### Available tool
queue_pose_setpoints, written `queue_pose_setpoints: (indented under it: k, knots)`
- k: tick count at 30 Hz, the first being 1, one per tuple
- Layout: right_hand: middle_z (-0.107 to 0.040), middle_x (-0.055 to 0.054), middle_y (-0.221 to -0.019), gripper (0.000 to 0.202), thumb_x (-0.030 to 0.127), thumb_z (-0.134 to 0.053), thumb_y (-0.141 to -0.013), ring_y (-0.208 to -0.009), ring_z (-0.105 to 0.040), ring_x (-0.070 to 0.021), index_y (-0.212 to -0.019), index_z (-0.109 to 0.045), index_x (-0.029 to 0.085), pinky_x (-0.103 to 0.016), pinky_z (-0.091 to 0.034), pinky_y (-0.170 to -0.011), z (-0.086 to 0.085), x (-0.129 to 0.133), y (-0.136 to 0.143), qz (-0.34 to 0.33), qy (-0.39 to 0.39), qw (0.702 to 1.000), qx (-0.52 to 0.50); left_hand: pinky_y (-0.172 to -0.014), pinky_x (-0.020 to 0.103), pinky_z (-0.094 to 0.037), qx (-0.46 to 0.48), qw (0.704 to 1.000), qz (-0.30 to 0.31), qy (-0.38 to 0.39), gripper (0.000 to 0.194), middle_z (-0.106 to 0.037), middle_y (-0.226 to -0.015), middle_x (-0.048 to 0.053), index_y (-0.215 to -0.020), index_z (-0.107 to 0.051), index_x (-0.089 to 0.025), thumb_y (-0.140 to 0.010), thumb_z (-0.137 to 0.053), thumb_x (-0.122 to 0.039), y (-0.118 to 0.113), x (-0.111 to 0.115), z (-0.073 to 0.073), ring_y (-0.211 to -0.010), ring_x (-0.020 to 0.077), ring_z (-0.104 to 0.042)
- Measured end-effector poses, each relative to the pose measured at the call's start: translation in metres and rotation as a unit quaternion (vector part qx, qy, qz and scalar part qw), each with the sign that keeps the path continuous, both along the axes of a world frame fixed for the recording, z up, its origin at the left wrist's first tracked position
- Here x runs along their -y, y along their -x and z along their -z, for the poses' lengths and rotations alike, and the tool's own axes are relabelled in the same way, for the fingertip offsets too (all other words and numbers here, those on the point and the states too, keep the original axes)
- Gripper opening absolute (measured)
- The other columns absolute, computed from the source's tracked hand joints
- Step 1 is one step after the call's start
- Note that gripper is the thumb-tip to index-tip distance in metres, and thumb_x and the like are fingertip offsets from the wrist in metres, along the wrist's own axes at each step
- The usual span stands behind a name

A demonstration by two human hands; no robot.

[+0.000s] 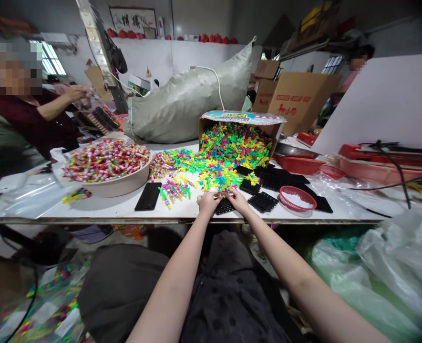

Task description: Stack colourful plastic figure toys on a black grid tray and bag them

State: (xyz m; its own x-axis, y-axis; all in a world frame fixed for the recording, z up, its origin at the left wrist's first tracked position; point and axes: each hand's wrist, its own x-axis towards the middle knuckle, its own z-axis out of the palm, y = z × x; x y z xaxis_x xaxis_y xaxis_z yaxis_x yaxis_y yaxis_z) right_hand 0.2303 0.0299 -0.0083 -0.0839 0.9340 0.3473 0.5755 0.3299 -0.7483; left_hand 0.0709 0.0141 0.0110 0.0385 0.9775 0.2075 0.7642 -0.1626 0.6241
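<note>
From my remote post I read one wide head view, facing forward and down over the lap, forearms entering low, left hand and right hand near mid-frame above the close edge of the bench, wall well back.

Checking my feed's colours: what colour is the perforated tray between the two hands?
The perforated tray is black, seen best in the head view.
</note>
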Motion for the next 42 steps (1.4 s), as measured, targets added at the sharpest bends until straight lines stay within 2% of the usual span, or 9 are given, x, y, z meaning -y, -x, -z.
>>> queue_pose_setpoints:
  k: [3, 6, 14, 21, 28, 33, 37, 42]
  knots:
    - [-0.061, -0.004, -0.086, 0.024, 0.028, -0.048, -0.075, -0.069, -0.052, -0.0143, -0.093, -0.059, 0.016, -0.025, -0.041, -0.065, 0.001, 0.000, 0.000, 0.004, -0.002, 1.000, -0.011, -0.086, 0.034, -0.027, 0.002, 1.000, 0.004, -0.007, 0.025, -0.066, -0.097, -0.001, -0.098, -0.061, -0.028, -0.075, -0.055, -0.038, 0.000, 0.000, -0.001, -0.097, 0.0191, -0.054]
    - [-0.062, -0.004, -0.086, 0.021, 0.027, -0.048, -0.075, -0.072, -0.053, -0.0148, -0.090, -0.059, 0.016, -0.025, -0.041, -0.067, 0.002, -0.001, -0.001, -0.001, -0.005, 1.000, -0.015, -0.087, 0.035, -0.026, 0.006, 1.000, 0.006, -0.009, 0.019, -0.066, -0.096, 0.000, -0.092, -0.062, -0.026, -0.076, -0.055, -0.034, 0.000, -0.001, 0.000, -0.096, 0.0192, -0.055]
    - [-0.062, -0.005, -0.093, 0.018, 0.019, -0.047, -0.075, -0.089, -0.054, -0.0171, -0.088, -0.060, 0.017, -0.028, -0.039, -0.083, 0.004, -0.003, -0.002, -0.005, -0.019, 1.000, 0.007, -0.090, 0.040, -0.023, 0.047, 0.998, 0.026, -0.015, 0.018, -0.067, -0.088, 0.005, -0.089, -0.063, -0.018, -0.076, -0.057, -0.029, 0.000, -0.003, 0.005, -0.091, 0.0203, -0.054]
    - [-0.061, -0.005, -0.090, 0.018, 0.019, -0.046, -0.077, -0.084, -0.054, -0.0164, -0.088, -0.060, 0.017, -0.027, -0.040, -0.078, 0.005, -0.004, -0.003, -0.004, -0.013, 1.000, 0.020, -0.090, 0.041, -0.022, 0.067, 0.997, 0.039, -0.020, 0.017, -0.066, -0.089, 0.005, -0.088, -0.061, -0.017, -0.077, -0.056, -0.029, 0.001, -0.004, 0.009, -0.089, 0.0193, -0.054]
    - [-0.061, -0.004, -0.086, 0.021, 0.026, -0.047, -0.079, -0.073, -0.053, -0.0137, -0.090, -0.061, 0.015, -0.025, -0.041, -0.070, -0.001, 0.003, 0.001, -0.022, 0.001, 1.000, -0.015, -0.090, 0.039, -0.024, 0.054, 0.998, 0.028, -0.014, 0.016, -0.066, -0.088, 0.003, -0.086, -0.060, -0.020, -0.075, -0.057, -0.030, 0.002, -0.006, 0.008, -0.094, 0.0204, -0.055]
    - [-0.063, -0.002, -0.081, 0.031, 0.033, -0.064, -0.067, -0.065, -0.052, -0.0119, -0.091, -0.064, 0.014, -0.023, -0.041, -0.062, -0.009, -0.003, -0.003, -0.064, 0.032, 0.996, -0.062, -0.088, 0.037, -0.027, 0.024, 0.999, 0.034, 0.003, 0.015, -0.066, -0.090, 0.002, -0.085, -0.060, -0.021, -0.075, -0.055, -0.031, 0.003, -0.006, 0.003, -0.094, 0.0195, -0.056]
    - [-0.064, -0.002, -0.077, 0.034, 0.037, -0.071, -0.059, -0.073, -0.056, -0.0147, -0.084, -0.067, 0.014, -0.025, -0.043, -0.070, -0.015, -0.014, -0.013, -0.135, 0.110, 0.978, -0.118, -0.084, 0.033, -0.030, 0.000, 0.998, 0.051, 0.023, 0.013, -0.066, -0.085, -0.002, -0.083, -0.059, -0.022, -0.075, -0.054, -0.031, 0.006, -0.008, -0.003, -0.087, 0.0167, -0.058]
    - [-0.063, 0.000, -0.072, 0.036, 0.035, -0.075, -0.053, -0.070, -0.055, -0.0158, -0.082, -0.069, 0.015, -0.025, -0.042, -0.067, -0.014, -0.017, -0.017, -0.129, 0.088, 0.982, -0.105, -0.088, 0.034, -0.027, -0.021, 0.997, 0.069, 0.023, 0.006, -0.067, -0.082, -0.003, -0.075, -0.058, -0.021, -0.074, -0.055, -0.027, 0.007, -0.010, -0.009, -0.089, 0.0167, -0.058]
